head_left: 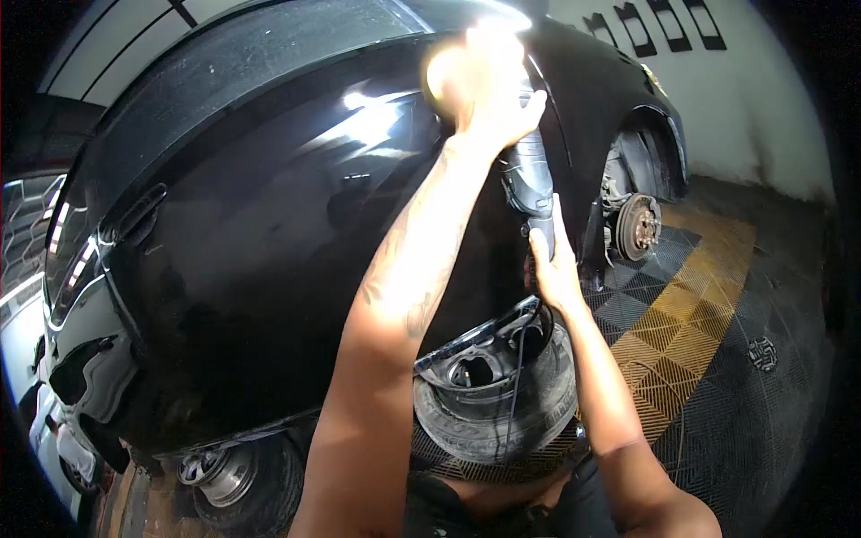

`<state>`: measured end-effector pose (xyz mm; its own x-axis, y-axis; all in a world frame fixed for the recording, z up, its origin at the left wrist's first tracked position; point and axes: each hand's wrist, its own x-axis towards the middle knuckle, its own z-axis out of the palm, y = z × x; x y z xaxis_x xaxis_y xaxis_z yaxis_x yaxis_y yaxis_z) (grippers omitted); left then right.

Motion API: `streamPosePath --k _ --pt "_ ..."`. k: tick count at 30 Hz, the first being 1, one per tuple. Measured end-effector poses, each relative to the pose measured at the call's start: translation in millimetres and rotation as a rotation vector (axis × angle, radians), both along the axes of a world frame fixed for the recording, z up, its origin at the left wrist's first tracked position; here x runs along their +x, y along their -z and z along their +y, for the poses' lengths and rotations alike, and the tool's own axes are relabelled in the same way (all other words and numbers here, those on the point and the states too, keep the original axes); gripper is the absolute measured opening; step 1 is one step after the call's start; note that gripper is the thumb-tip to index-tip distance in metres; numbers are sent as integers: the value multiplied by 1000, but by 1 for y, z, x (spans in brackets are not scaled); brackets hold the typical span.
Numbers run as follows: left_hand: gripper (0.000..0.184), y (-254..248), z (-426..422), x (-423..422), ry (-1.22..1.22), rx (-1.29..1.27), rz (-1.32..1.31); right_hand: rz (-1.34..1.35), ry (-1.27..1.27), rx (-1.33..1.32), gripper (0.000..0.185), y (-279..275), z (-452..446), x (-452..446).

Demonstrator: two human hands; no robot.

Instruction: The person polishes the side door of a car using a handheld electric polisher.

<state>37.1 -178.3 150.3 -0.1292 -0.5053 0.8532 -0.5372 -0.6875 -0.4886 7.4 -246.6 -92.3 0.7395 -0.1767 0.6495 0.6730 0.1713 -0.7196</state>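
A dark, long-bodied car polisher (531, 170) is held up against the side of a black car, over its glossy door (251, 233). My left hand (491, 103) grips the head end of the tool, its thumb out to the right; glare washes out the fingers. A round yellowish pad (442, 79) shows beside that hand, blurred and bright, at the panel. Lower down, my right hand (560, 269) is closed around the tool's rear end. A thin black cord (517, 386) hangs below the right hand.
A loose wheel with its tyre (498, 430) lies below the door, close to my legs. Another wheel (229, 480) is under the car at lower left. The front hub has a bare brake disc (639, 228). A floor drain (762, 354) sits in the tiled floor.
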Motion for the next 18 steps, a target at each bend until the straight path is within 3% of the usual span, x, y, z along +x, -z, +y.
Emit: streamPosePath --k 4,6,9,12,13,16,18 --pt "86 -14 49 -17 -157 -5 -179 -63 24 -85 80 -5 42 -18" --pt "78 -16 77 -30 -105 -16 -269 -116 84 -170 80 -1 63 -19" --pt "64 -16 114 -56 -102 -71 -362 -107 -18 -189 81 -7 90 -42" --pt "46 -26 149 -101 -35 81 -310 -128 -74 -247 83 -19 111 -68" --pt "54 -29 164 -104 35 15 -263 -244 -52 -229 84 -19 123 -67" --pt "48 -25 206 -127 148 -98 -188 -346 -119 -250 85 -21 149 -75" --pt "49 -23 236 -140 45 -119 -230 -387 -181 -304 85 -26 158 -83"
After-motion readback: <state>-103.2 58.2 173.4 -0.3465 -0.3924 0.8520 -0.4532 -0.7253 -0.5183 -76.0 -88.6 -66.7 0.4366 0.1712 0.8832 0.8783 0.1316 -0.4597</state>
